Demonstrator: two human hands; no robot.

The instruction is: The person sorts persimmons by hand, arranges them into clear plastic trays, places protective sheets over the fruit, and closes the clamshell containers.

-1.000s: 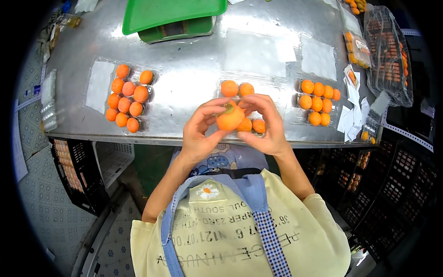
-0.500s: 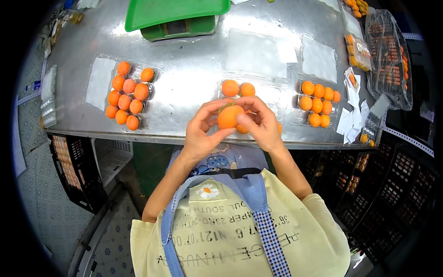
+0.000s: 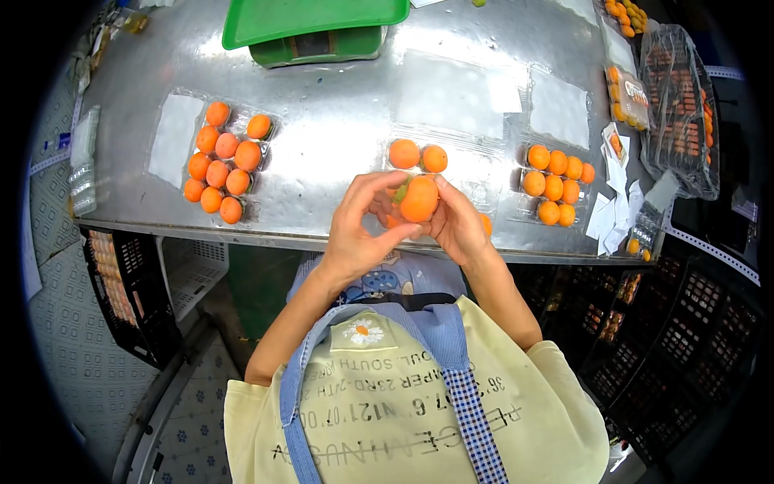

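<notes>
An orange fruit (image 3: 419, 199) with a green stem cap on its left side is held between my two hands above the table's near edge. My left hand (image 3: 362, 221) has its thumb and curled fingers at the fruit's left and underside. On the right side, my right hand (image 3: 463, 219) has its fingers against the same fruit. Behind and beneath is a clear plastic tray (image 3: 459, 165) with orange fruits, two of them (image 3: 405, 153) plainly visible at its back. My hands partly cover the tray's other fruits.
Fruit-filled clear trays lie left (image 3: 216, 174) and right (image 3: 553, 186) on the metal table (image 3: 322, 121). A green tray (image 3: 314, 18) rests on a green device at the back. Paper strips (image 3: 613, 210), packed fruit (image 3: 627, 98) and a plastic-wrapped crate (image 3: 673, 105) are at the right.
The held fruit has turned and shifted slightly right, its green cap now facing left. Fingers of both hands have changed position around it. The view of the table has shifted slightly.
</notes>
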